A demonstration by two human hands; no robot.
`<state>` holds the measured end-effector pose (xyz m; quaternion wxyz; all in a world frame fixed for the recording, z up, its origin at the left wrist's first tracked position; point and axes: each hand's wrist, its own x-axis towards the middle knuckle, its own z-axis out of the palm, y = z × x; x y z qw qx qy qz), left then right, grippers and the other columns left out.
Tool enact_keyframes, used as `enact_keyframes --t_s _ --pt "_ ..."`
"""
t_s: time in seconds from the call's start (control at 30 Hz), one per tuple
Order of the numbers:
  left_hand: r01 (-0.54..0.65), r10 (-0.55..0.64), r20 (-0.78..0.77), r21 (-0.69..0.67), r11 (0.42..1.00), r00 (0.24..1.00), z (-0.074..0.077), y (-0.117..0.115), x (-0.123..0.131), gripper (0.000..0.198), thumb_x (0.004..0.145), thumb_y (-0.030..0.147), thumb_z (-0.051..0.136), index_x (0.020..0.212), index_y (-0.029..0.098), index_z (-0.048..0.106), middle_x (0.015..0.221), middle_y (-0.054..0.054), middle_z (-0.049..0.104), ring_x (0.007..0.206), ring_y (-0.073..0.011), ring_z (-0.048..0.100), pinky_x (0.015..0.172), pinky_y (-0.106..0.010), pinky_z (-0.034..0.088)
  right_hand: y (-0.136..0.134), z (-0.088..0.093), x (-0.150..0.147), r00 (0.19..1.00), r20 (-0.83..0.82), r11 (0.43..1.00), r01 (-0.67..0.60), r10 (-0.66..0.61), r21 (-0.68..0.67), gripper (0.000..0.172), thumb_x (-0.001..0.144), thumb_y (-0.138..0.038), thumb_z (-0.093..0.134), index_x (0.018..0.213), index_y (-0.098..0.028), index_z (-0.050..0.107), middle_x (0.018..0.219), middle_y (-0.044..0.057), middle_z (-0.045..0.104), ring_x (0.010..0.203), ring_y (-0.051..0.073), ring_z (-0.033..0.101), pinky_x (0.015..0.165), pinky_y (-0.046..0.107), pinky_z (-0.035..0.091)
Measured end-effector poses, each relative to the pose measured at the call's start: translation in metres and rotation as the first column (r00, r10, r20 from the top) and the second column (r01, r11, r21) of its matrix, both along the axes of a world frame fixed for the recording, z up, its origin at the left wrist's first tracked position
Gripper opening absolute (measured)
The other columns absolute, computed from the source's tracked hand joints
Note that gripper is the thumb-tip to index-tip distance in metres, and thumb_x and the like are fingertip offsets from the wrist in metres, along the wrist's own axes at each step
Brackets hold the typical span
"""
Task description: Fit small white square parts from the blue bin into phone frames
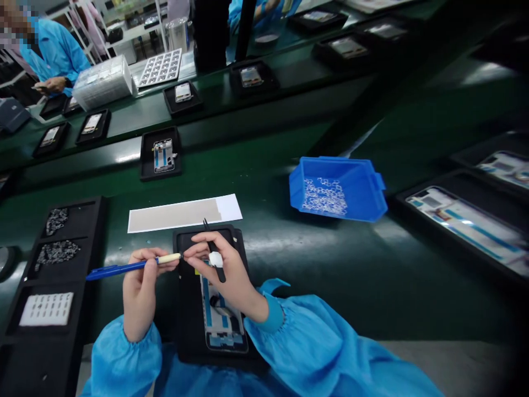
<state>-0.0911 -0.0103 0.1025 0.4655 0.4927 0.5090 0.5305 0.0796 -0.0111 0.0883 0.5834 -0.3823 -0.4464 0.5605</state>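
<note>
My left hand [142, 286] pinches a blue pen-like tool [119, 269] with a cream tip, which points right. Close to that tip, my right hand [225, 270] has its thumb and a finger pinched on something small and dark, too small to name. Black tweezers [220, 271] with a white wrap also lie in my right hand, between its fingers and palm. Below both hands, a black tray [188, 331] holds an opened phone part [225, 322] with blue strips, partly hidden by my right hand.
A white strip sheet [229, 208] lies behind the tray. To the right is a blue bin [363, 190] with small white rings. At left stands a compartment tray [45, 347] with small dark parts. A person [58, 47] works at far left.
</note>
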Motion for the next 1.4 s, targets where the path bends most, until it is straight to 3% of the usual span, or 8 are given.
enact_keyframes --t_s 0.23,0.43,0.73,0.83,1.03,1.17,1.27,1.4 --pt "-0.044 0.155 -0.370 0.293 0.955 0.916 0.006 -0.006 0.007 0.012 0.092 0.031 0.061 0.089 0.019 0.057 0.088 -0.004 0.072 0.084 -0.0182 0.073 0.075 -0.031 0.063 0.001 0.000 -0.004 0.995 0.059 0.996 0.084 -0.086 0.032 0.026 0.085 -0.024 0.069 0.108 -0.024 0.057 0.090 0.002 0.073 0.082 0.019 0.070 0.078 0.032 0.057" --pt "0.001 0.178 -0.401 0.406 0.914 0.899 0.004 -0.009 0.011 0.004 0.090 0.022 0.063 0.089 0.020 0.060 0.088 -0.004 0.074 0.087 -0.0198 0.074 0.078 -0.033 0.061 0.001 0.005 -0.002 0.976 0.140 0.984 0.153 -0.164 0.090 0.024 0.085 -0.022 0.062 0.107 -0.023 0.056 0.085 0.001 0.070 0.075 0.018 0.068 0.074 0.031 0.056" --pt "-0.032 0.030 -0.042 -0.041 0.999 0.999 -0.005 0.000 0.019 0.038 0.083 0.047 0.072 0.099 0.020 0.052 0.085 -0.006 0.077 0.073 -0.0220 0.075 0.070 -0.035 0.063 -0.005 0.010 0.013 0.993 0.059 0.992 0.093 -0.098 0.085 0.024 0.082 -0.021 0.057 0.106 -0.023 0.050 0.077 -0.002 0.060 0.065 0.014 0.058 0.063 0.027 0.051" --pt "0.004 0.001 0.044 -0.120 0.993 0.999 -0.004 0.004 0.027 0.049 0.076 0.054 0.077 0.100 0.020 0.050 0.082 -0.006 0.077 0.068 -0.0224 0.075 0.066 -0.034 0.063 -0.006 0.011 0.033 0.965 0.162 0.975 0.186 -0.205 0.124 0.022 0.085 -0.024 0.057 0.105 -0.024 0.049 0.075 -0.001 0.061 0.064 0.015 0.060 0.061 0.028 0.053" --pt "-0.017 0.022 0.037 -0.130 0.991 0.999 -0.007 0.003 0.028 0.042 0.076 0.046 0.080 0.096 0.022 0.051 0.084 -0.002 0.078 0.071 -0.0168 0.074 0.069 -0.025 0.062 0.015 0.002 0.150 0.536 0.461 0.689 0.667 -0.708 0.283 0.026 0.080 -0.023 0.063 0.103 -0.023 0.054 0.085 0.001 0.062 0.077 0.021 0.062 0.081 0.039 0.051" --pt "0.023 -0.033 -0.067 -0.144 0.989 0.997 -0.012 0.003 0.024 0.033 0.082 0.042 0.074 0.094 0.022 0.051 0.091 -0.003 0.078 0.079 -0.0176 0.075 0.072 -0.025 0.062 0.029 -0.010 0.221 0.076 0.764 0.613 0.650 -0.640 0.449 0.030 0.075 -0.013 0.059 0.104 -0.020 0.056 0.080 0.002 0.065 0.080 0.027 0.062 0.079 0.043 0.049" --pt "0.070 -0.081 -0.249 -0.051 0.996 0.965 -0.009 0.003 0.026 0.024 0.087 0.038 0.069 0.092 0.022 0.052 0.100 -0.005 0.075 0.089 -0.0197 0.074 0.075 -0.028 0.062 0.034 -0.021 0.231 -0.025 0.795 0.650 0.561 -0.605 0.513 0.037 0.072 -0.005 0.052 0.105 -0.020 0.058 0.084 0.004 0.069 0.082 0.028 0.061 0.076 0.041 0.049" --pt "0.140 -0.043 -0.488 0.164 0.977 0.872 -0.009 0.000 0.032 0.015 0.088 0.031 0.066 0.089 0.022 0.055 0.095 -0.004 0.072 0.094 -0.0193 0.071 0.076 -0.030 0.061 0.030 -0.024 0.202 0.017 0.739 0.631 0.533 -0.674 0.563 0.028 0.080 -0.021 0.066 0.107 -0.021 0.057 0.092 0.005 0.070 0.085 0.028 0.060 0.081 0.043 0.049"
